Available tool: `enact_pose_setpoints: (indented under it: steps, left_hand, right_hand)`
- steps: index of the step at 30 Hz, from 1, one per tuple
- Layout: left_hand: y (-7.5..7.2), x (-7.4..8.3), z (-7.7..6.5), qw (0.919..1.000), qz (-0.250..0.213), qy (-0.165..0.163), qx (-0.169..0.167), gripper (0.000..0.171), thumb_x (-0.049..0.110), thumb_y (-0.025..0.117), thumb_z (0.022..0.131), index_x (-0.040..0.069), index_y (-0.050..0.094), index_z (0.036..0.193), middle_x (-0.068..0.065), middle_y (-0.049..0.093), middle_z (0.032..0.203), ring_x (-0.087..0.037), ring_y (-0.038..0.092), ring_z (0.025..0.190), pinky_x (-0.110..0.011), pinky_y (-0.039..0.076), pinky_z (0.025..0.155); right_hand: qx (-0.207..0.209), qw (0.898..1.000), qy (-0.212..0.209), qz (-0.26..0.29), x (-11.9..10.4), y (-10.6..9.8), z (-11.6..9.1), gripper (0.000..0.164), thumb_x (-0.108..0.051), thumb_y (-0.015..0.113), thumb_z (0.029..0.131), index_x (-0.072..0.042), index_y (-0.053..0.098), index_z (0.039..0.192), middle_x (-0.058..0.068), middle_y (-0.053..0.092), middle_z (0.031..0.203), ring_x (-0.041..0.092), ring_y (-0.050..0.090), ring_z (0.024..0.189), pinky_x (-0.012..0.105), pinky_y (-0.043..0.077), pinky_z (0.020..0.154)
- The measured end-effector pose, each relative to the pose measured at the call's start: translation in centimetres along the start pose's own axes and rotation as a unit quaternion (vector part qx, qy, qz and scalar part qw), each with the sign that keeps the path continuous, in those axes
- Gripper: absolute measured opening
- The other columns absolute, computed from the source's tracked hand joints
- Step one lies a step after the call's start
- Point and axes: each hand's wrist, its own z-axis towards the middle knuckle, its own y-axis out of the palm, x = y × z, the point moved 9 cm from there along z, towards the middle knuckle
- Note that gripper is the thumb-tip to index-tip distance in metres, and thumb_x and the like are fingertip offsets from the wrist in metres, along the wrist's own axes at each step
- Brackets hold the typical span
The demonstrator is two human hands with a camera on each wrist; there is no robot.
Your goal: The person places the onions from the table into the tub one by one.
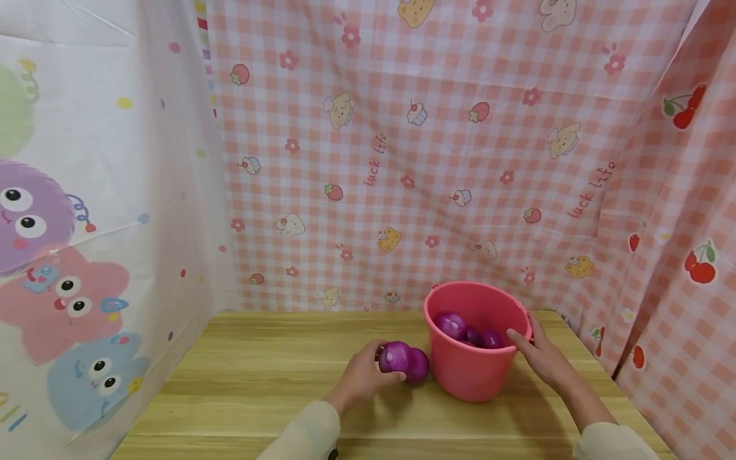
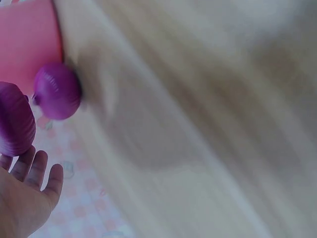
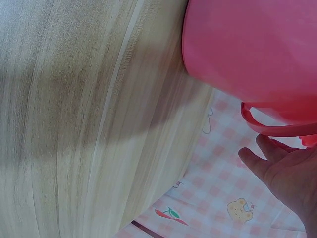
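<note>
In the head view my left hand (image 1: pixel 368 374) holds a purple onion (image 1: pixel 395 356) just above the table, with fingers behind it and the thumb in front. The left wrist view shows that same onion (image 2: pixel 14 119) at the fingertips. A second purple onion (image 1: pixel 419 366) rests beside the pink bucket (image 1: pixel 471 377), partly behind the held one. Inside the bucket lie several more purple onions (image 1: pixel 450 325). My right hand (image 1: pixel 543 358) grips the bucket's right rim, thumb over the edge and fingers outside, near the hanging handle (image 3: pixel 277 130).
The wood-grain table (image 1: pixel 264 370) stretches left of the bucket. A pink checked cloth (image 1: pixel 368 211) hangs behind it, close to the bucket's back. White printed cloth (image 1: pixel 167 160) hangs at the left, and cherry-patterned cloth (image 1: pixel 678 287) at the right.
</note>
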Motion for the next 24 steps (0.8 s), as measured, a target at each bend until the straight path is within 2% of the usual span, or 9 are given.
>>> enact_pose_setpoints:
  steps: [7, 13, 20, 24]
  left_hand:
    - [-2.0, 1.9, 1.4, 0.9999, 0.008, 0.002, 0.012, 0.069, 0.037, 0.083, 0.081, 0.006, 0.053, 0.135, -0.01, 0.061, 0.122, -0.025, 0.06, 0.111, -0.041, 0.054, 0.09]
    - [-3.2, 4.1, 2.7, 0.9996, 0.004, 0.021, 0.017, 0.069, 0.037, 0.082, 0.082, 0.009, 0.051, 0.137, -0.009, 0.061, 0.122, -0.025, 0.06, 0.111, -0.04, 0.054, 0.089]
    - [-3.7, 7.2, 4.3, 0.9992, 0.02, 0.031, 0.017, 0.075, 0.041, 0.081, 0.082, 0.009, 0.048, 0.141, -0.01, 0.058, 0.131, -0.025, 0.059, 0.117, -0.041, 0.053, 0.093]
    - [-3.4, 9.6, 5.2, 0.9983, 0.016, 0.055, 0.009, 0.071, 0.04, 0.082, 0.081, 0.014, 0.051, 0.139, -0.005, 0.06, 0.128, -0.02, 0.06, 0.114, -0.038, 0.052, 0.093]
  right_hand:
    - [-0.004, 1.0, 0.002, 0.006, 0.0, 0.0, 0.0, 0.096, -0.06, 0.04, 0.1, -0.008, -0.018, 0.155, 0.034, 0.007, 0.158, 0.057, 0.015, 0.141, 0.069, 0.022, 0.109]
    - [-0.002, 1.0, 0.001, 0.006, 0.1, 0.0, 0.0, 0.096, -0.06, 0.041, 0.1, -0.008, -0.018, 0.155, 0.033, 0.006, 0.159, 0.056, 0.014, 0.141, 0.069, 0.022, 0.109]
    - [0.007, 1.0, -0.008, 0.009, -0.1, 0.0, -0.1, 0.094, -0.059, 0.041, 0.101, -0.007, -0.015, 0.156, 0.033, 0.008, 0.158, 0.056, 0.016, 0.141, 0.069, 0.022, 0.109]
    - [0.006, 1.0, -0.007, 0.01, -0.1, 0.0, -0.2, 0.094, -0.059, 0.041, 0.101, -0.007, -0.015, 0.156, 0.033, 0.008, 0.158, 0.056, 0.016, 0.141, 0.068, 0.023, 0.109]
